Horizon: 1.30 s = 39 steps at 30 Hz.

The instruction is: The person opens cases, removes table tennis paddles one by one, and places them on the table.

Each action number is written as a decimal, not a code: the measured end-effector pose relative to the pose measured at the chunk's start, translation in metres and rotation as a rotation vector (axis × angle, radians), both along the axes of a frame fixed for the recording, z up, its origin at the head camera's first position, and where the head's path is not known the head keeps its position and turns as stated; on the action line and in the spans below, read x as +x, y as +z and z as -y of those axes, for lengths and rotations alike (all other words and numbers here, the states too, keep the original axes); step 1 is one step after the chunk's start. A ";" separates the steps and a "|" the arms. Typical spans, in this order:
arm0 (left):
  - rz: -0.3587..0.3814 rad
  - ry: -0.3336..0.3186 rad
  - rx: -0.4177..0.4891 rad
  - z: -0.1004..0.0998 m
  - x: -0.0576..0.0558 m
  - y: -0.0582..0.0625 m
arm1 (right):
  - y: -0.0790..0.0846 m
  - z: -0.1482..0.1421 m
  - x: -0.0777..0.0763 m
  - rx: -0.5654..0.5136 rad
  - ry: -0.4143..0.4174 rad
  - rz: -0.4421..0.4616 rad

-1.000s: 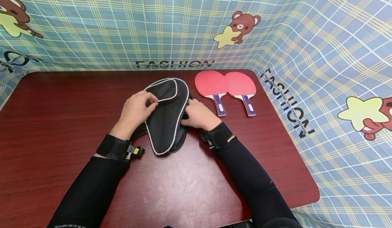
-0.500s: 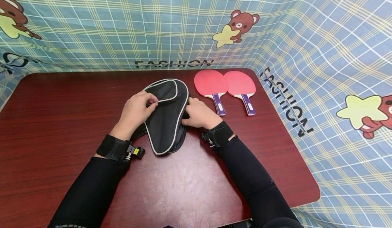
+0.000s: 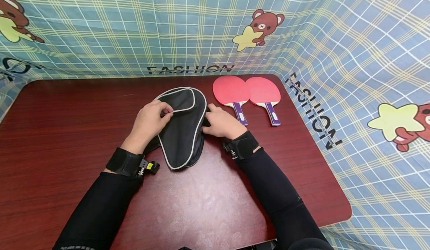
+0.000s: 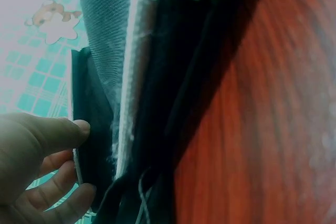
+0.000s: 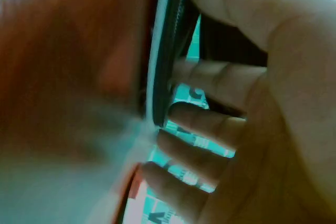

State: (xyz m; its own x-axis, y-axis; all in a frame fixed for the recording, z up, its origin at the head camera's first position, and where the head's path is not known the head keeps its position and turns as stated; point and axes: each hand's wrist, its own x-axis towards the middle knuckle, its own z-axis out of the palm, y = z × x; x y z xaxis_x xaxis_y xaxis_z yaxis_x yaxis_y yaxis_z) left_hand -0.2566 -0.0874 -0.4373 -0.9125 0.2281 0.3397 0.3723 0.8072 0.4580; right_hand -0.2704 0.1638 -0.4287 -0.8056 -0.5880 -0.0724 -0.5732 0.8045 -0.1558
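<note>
A black table tennis bat case [image 3: 179, 138] with white piping lies on the table in front of me, its narrow end toward me. My left hand [image 3: 149, 119] pinches the white-edged flap [image 3: 179, 100] of its small pocket between thumb and fingers. In the left wrist view the flap [image 4: 92, 93] stands away from the case's main body. At the case's right edge is my right hand [image 3: 223, 122], its thumb and fingers bent around the side. The right wrist view puts the thumb and index finger right at the zipped edge [image 5: 167, 61]; the other fingers are spread behind it.
Two red table tennis bats [image 3: 231, 89] with purple handles lie at the back right, their blades overlapping. The dark red wooden table [image 3: 84, 112] meets a checked cloth wall [image 3: 111, 30] at the back and right.
My right hand has shifted slightly right along with its wrist, and its fingers show more at the case's edge. My left hand keeps its pinch on the pocket flap.
</note>
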 end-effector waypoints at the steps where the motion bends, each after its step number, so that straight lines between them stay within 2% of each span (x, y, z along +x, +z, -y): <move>1: 0.000 0.000 -0.003 0.000 0.000 -0.001 | 0.000 -0.001 0.000 -0.004 -0.004 0.010; 4: 0.003 -0.003 -0.009 0.001 0.000 -0.002 | 0.002 -0.003 -0.001 -0.017 -0.006 0.034; 12: 0.006 -0.015 -0.015 0.001 -0.001 -0.002 | 0.003 -0.002 -0.004 -0.003 -0.008 -0.011; 27: 0.013 -0.021 -0.029 0.001 -0.005 -0.005 | 0.004 0.000 0.000 -0.015 -0.058 -0.030; 34: 0.021 -0.017 -0.034 0.001 -0.004 -0.006 | 0.006 0.002 0.000 -0.019 -0.073 -0.001; 39: 0.041 -0.026 -0.033 0.003 0.000 -0.007 | 0.004 0.012 0.007 -0.007 -0.051 -0.023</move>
